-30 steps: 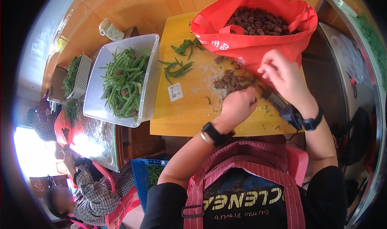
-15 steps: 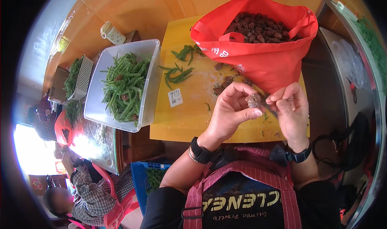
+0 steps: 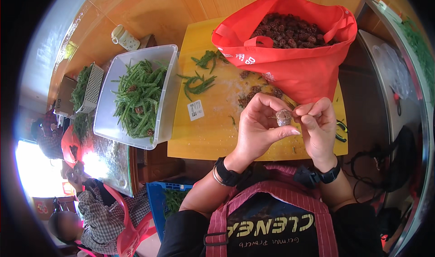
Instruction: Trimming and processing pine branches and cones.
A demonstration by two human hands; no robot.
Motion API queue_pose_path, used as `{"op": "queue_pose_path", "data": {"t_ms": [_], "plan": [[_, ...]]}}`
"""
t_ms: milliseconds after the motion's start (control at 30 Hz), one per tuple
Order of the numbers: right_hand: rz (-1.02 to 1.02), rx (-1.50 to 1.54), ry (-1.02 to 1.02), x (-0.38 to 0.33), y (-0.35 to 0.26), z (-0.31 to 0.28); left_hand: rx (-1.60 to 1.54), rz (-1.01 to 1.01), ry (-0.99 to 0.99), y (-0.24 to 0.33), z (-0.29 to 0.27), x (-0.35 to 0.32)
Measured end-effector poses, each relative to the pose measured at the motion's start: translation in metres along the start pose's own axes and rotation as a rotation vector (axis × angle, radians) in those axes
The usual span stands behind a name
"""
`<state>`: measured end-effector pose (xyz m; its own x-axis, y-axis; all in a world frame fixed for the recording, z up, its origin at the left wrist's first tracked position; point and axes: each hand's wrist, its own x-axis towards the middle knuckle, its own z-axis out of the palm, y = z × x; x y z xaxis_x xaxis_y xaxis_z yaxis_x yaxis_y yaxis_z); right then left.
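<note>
Between the thumb and fingers of my left hand [image 3: 260, 125] is a small brown pine cone [image 3: 284, 117], held over the yellow table [image 3: 213, 141]. My right hand [image 3: 319, 125] is closed in a pinch right beside the cone, where a thin wire ran to its fingertips a moment ago; the fingers now mostly hide the wire. Beyond both hands stands a red bag [image 3: 299, 71] filled with dark pine cones [image 3: 292, 30]. A few loose cones [image 3: 253, 94] lie on the table behind my left hand. Pliers [image 3: 341, 131] with yellow and black handles show beside my right hand.
A clear plastic bin [image 3: 166, 105] of green sprigs [image 3: 139, 98] with cones is on the left. Loose sprigs [image 3: 198, 83] and a white label [image 3: 195, 110] lie on the table. A blue crate [image 3: 156, 202] stands below. Another person [image 3: 102, 216] sits at lower left.
My right hand has come in closer to the cone, and the cone has tilted slightly in my left fingers. The pliers beside my right hand have come into sight.
</note>
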<state>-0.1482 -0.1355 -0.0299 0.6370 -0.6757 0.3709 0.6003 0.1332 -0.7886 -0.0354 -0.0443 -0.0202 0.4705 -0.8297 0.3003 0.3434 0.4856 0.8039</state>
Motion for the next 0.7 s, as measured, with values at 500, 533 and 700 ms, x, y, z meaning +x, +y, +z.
{"op": "queue_pose_path", "data": {"t_ms": [500, 533, 700], "plan": [[-0.006, 0.050, 0.066, -0.009, 0.010, 0.013, 0.214, 0.157, 0.053, -0.004, -0.002, -0.005], [-0.006, 0.050, 0.065, -0.009, 0.010, 0.014, 0.262, 0.207, 0.005, -0.005, -0.004, -0.005], [-0.028, 0.105, 0.072, -0.009, 0.012, 0.013, 0.162, 0.217, -0.011, -0.008, -0.003, -0.004]]}}
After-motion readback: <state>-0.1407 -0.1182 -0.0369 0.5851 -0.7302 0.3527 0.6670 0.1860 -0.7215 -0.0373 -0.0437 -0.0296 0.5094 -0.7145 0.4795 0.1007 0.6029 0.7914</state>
